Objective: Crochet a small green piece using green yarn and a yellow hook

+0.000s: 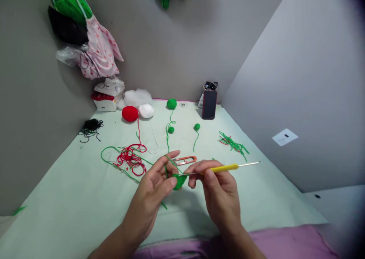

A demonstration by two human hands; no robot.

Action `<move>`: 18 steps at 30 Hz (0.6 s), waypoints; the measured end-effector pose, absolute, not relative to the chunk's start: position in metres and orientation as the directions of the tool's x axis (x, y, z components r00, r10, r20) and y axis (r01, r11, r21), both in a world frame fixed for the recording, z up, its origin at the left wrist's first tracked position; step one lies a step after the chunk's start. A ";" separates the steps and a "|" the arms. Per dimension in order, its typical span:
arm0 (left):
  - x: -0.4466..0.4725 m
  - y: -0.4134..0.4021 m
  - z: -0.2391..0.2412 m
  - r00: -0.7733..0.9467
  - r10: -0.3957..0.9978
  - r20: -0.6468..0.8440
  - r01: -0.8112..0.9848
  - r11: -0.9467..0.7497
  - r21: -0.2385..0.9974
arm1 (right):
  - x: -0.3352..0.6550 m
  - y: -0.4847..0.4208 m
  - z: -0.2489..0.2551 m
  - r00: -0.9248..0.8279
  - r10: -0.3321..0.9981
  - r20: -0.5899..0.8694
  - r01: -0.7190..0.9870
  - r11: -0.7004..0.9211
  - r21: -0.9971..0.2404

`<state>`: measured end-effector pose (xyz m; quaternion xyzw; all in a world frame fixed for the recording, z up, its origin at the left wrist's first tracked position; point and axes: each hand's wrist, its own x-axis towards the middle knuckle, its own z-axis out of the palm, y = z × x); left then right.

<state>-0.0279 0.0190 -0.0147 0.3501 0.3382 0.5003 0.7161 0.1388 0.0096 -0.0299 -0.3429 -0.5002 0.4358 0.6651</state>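
Left hand [155,183] pinches small green crochet piece [179,181]; right hand [218,187] clamps yellow hook [222,168]. Piece small, early; yarn [119,164] left on bench [256,198].

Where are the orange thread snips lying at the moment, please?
In the head view, the orange thread snips lie on the pale green table near the middle, just beyond the left hand and right hand, right of the red yarn tangle.

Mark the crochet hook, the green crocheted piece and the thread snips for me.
crochet hook [221,168], head view, on its yellow handle.
green crocheted piece [179,181], head view, on the middle of the stitched fabric.
thread snips [186,160], head view, on the orange handle loop.
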 end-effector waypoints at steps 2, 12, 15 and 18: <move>-0.028 0.019 -0.015 0.257 0.957 -0.135 -0.464 0.245 0.851 | 0.142 0.007 -0.026 0.115 0.908 0.402 -0.162 0.416 -0.895; -0.021 0.018 -0.027 0.262 0.952 -0.159 -0.474 0.271 0.838 | 0.150 -0.003 -0.037 -0.231 0.597 0.768 0.566 0.725 -0.393; -0.024 0.020 -0.024 0.387 0.886 -0.254 -0.545 0.442 0.712 | 0.148 -0.003 -0.041 -0.076 0.647 0.758 0.488 0.687 -0.538; -0.027 0.021 -0.018 0.382 0.885 -0.267 -0.550 0.450 0.704 | 0.146 0.000 -0.034 0.117 0.790 0.601 0.176 0.580 -0.796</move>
